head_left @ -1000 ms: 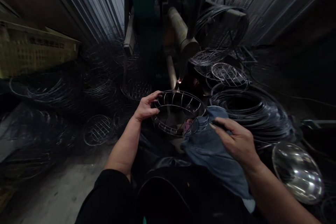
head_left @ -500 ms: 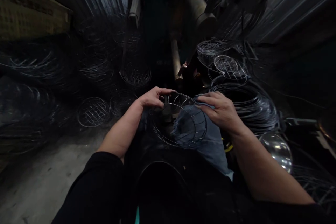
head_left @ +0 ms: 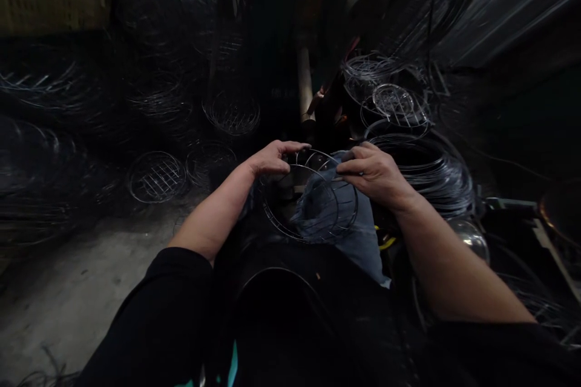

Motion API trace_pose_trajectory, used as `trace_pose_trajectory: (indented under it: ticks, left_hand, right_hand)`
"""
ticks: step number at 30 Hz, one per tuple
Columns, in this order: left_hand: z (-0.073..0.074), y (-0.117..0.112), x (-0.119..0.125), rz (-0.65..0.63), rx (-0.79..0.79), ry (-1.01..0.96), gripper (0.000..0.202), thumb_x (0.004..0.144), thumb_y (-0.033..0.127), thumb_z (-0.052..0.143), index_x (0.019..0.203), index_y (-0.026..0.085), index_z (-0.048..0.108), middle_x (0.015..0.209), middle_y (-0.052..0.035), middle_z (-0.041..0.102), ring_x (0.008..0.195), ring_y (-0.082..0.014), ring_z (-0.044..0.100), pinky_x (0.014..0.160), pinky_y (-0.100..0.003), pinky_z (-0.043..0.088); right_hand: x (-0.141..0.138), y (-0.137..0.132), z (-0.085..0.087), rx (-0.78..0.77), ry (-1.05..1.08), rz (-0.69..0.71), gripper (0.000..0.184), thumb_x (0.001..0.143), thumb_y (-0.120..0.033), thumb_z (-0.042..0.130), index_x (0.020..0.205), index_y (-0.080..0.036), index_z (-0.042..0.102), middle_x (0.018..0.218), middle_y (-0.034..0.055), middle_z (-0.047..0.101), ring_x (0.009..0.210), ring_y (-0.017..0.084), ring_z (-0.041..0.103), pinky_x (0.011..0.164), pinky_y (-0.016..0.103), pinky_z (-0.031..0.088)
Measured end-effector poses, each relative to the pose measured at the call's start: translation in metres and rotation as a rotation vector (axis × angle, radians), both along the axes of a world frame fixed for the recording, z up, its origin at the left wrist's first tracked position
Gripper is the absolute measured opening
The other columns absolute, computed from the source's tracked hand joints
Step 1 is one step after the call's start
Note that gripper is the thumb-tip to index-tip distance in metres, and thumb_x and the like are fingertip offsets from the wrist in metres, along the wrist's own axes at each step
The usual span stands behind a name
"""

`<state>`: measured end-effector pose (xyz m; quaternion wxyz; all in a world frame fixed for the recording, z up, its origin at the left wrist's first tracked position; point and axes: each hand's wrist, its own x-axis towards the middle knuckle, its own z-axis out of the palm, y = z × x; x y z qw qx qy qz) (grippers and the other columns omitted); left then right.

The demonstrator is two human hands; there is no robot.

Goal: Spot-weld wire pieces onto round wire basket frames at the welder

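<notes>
The left hand [head_left: 275,160] grips the wire frame [head_left: 314,172] on its far left side, the index finger along 1 ring and the thumb by the other, so the gap between them is narrow. The right hand [head_left: 374,172] is drawn into a tight pinch at the frame's far right side; whether a small piece also sits between those fingertips is too dark to tell. The frame, with 2 visible rings joined by short cross wires, is tilted above the far edge of the dark-clad lap [head_left: 281,296], partly in front of the blue cloth [head_left: 363,245].

Beyond stands a pale metal rod [head_left: 305,81], apart from the frame. A round wire grid [head_left: 158,178] lies by the far edge of the bare patch of floor [head_left: 113,278]; a wire coil [head_left: 442,184] is just beyond the right forearm.

The step in hand looks like steadying and adjusting the frame with 2 hands. The next move seems to call for a light, even hold that turns the rings without bending the thin wire.
</notes>
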<state>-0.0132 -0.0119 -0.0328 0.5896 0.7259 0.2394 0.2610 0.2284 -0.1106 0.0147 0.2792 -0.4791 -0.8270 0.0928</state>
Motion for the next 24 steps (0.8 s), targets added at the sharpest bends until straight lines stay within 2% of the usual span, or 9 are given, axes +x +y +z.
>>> trace_pose_trajectory:
  ticks: [7, 9, 11, 13, 15, 18, 21, 24]
  left_hand:
    - [-0.002, -0.005, 0.001, 0.025, -0.020, -0.010, 0.074, 0.047, -0.007, 0.053, 0.115, 0.018, 0.067, 0.126, -0.0091, 0.062, 0.122, -0.0299, 0.052, 0.107, -0.046, 0.036]
    - [-0.001, -0.006, 0.001, 0.026, -0.011, -0.016, 0.073, 0.047, -0.006, 0.054, 0.115, 0.018, 0.068, 0.124, -0.0087, 0.063, 0.120, -0.0298, 0.053, 0.106, -0.046, 0.037]
    - [0.002, -0.007, -0.004, 0.026, 0.009, -0.031, 0.071, 0.048, -0.004, 0.057, 0.114, 0.018, 0.068, 0.121, -0.0085, 0.064, 0.117, -0.0297, 0.055, 0.105, -0.046, 0.038]
    - [0.007, -0.008, -0.015, 0.063, 0.059, -0.056, 0.069, 0.048, -0.002, 0.060, 0.114, 0.018, 0.068, 0.120, -0.0083, 0.064, 0.116, -0.0295, 0.056, 0.104, -0.044, 0.040]
    - [0.012, -0.009, -0.028, 0.151, 0.129, -0.090, 0.070, 0.049, 0.001, 0.062, 0.116, 0.019, 0.067, 0.122, -0.0081, 0.063, 0.116, -0.0286, 0.056, 0.103, -0.042, 0.041]
    - [0.016, -0.013, -0.045, 0.333, 0.260, -0.109, 0.075, 0.050, 0.002, 0.063, 0.123, 0.020, 0.062, 0.126, -0.0084, 0.060, 0.114, -0.0266, 0.056, 0.099, -0.040, 0.045]
    - [0.011, -0.021, -0.052, 0.514, 0.366, -0.064, 0.076, 0.050, 0.003, 0.062, 0.125, 0.019, 0.060, 0.127, -0.0089, 0.057, 0.111, -0.0245, 0.057, 0.095, -0.038, 0.047]
    - [-0.006, -0.028, -0.050, 0.608, 0.340, -0.009, 0.079, 0.050, 0.004, 0.062, 0.128, 0.020, 0.058, 0.125, -0.0086, 0.057, 0.103, -0.0216, 0.059, 0.092, -0.038, 0.049]
  right_hand:
    - [-0.005, 0.000, -0.003, 0.005, -0.097, -0.085, 0.004, 0.071, -0.024, 0.072, 0.069, -0.027, 0.074, 0.073, 0.0011, 0.067, 0.075, 0.020, 0.055, 0.073, 0.036, 0.040]
    - [-0.004, 0.000, -0.003, -0.050, -0.018, -0.092, 0.002, 0.071, -0.027, 0.074, 0.071, -0.026, 0.074, 0.075, 0.0012, 0.067, 0.076, 0.020, 0.057, 0.075, 0.036, 0.043]
    - [0.000, -0.003, -0.003, -0.121, 0.152, -0.114, 0.014, 0.069, -0.034, 0.075, 0.080, -0.024, 0.075, 0.082, 0.0024, 0.069, 0.079, 0.020, 0.060, 0.075, 0.036, 0.046]
    - [0.007, -0.008, -0.006, -0.147, 0.339, -0.217, 0.029, 0.067, -0.040, 0.077, 0.089, -0.022, 0.074, 0.090, 0.0036, 0.070, 0.083, 0.022, 0.063, 0.076, 0.036, 0.049]
    - [0.017, -0.016, -0.014, -0.117, 0.480, -0.409, 0.034, 0.065, -0.043, 0.078, 0.091, -0.021, 0.074, 0.091, 0.0042, 0.072, 0.085, 0.023, 0.066, 0.080, 0.039, 0.051]
    - [0.030, -0.028, -0.033, -0.095, 0.619, -0.687, 0.032, 0.064, -0.041, 0.078, 0.088, -0.019, 0.074, 0.084, 0.0050, 0.073, 0.082, 0.026, 0.068, 0.080, 0.043, 0.052]
    - [0.037, -0.040, -0.056, -0.158, 0.703, -0.786, 0.035, 0.062, -0.041, 0.078, 0.088, -0.018, 0.075, 0.083, 0.0062, 0.074, 0.081, 0.027, 0.069, 0.078, 0.044, 0.054]
    - [0.038, -0.057, -0.073, -0.242, 0.755, -0.803, 0.039, 0.059, -0.043, 0.079, 0.089, -0.017, 0.075, 0.085, 0.0078, 0.074, 0.081, 0.027, 0.069, 0.077, 0.044, 0.055]
